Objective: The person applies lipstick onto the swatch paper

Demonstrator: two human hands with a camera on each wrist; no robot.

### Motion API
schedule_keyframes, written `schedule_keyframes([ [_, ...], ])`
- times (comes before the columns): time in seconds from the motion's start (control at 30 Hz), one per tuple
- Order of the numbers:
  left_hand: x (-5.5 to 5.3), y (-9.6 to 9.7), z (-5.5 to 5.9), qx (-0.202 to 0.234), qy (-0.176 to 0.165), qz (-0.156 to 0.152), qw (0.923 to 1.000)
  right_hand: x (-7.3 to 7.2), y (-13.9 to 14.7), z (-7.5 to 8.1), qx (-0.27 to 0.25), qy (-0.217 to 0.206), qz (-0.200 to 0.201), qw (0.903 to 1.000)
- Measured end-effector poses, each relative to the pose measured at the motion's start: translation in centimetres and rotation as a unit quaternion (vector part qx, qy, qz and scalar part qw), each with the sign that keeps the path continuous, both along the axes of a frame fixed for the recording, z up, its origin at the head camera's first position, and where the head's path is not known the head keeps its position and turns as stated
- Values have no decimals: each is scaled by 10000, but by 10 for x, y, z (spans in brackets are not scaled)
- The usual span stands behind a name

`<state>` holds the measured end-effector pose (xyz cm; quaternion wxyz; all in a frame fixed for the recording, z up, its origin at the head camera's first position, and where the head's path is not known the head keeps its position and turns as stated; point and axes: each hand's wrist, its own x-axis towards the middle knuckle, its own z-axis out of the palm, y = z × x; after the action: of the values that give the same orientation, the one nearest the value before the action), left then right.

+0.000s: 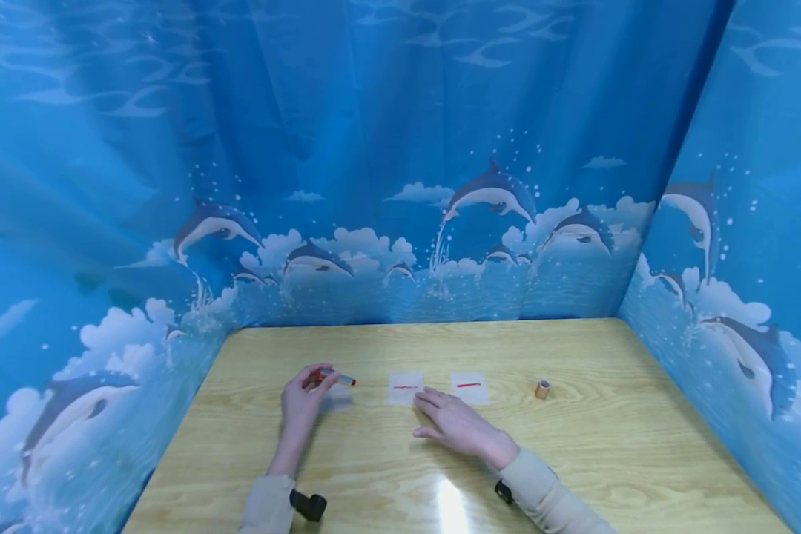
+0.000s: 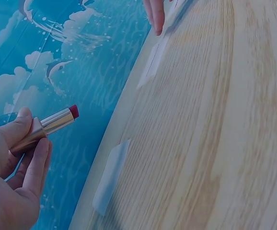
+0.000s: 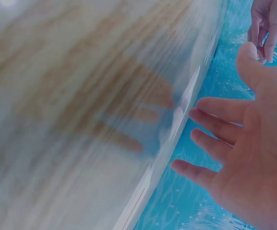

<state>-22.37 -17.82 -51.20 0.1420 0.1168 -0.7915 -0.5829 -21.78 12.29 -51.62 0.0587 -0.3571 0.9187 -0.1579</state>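
My left hand [image 1: 300, 402] pinches a gold lipstick [image 2: 57, 122] between thumb and fingers, its red tip bared and pointing right. The lipstick is above a small white paper [image 1: 338, 401] on the table; no mark shows on that paper's visible part. Fingers spread, my right hand [image 3: 258, 143] holds nothing. In the head view its fingertips are at the lower right corner of the middle paper [image 1: 400, 380], which bears a thin red line. Just beyond that hand, the right paper [image 1: 478, 397] carries a thicker red stroke.
A copper-coloured lipstick cap [image 1: 542, 390] stands on the wooden table [image 1: 614, 445], right of the papers. Behind the table and along both sides hangs a blue curtain [image 1: 374, 111] printed with dolphins. Light glares off the tabletop near the front.
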Motion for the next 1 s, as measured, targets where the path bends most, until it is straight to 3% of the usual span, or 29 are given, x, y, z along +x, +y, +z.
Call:
schedule_keyframes([
  [0.2, 4, -5, 1, 70, -87, 15, 9999, -1, 0, -3, -8, 152, -34, 9999],
  [0.5, 5, -16, 0, 163, 79, 237, 9996, -6, -7, -3, -257, 478, 330, 9980],
  [0.77, 11, -25, 5, 533, 459, 325, 9970, -8, -35, 0, -355, 849, 817, 9924],
  [1.0, 11, -34, 4, 595, 434, 490, 9961, -7, -63, 3, 7, 896, 935, 9916],
])
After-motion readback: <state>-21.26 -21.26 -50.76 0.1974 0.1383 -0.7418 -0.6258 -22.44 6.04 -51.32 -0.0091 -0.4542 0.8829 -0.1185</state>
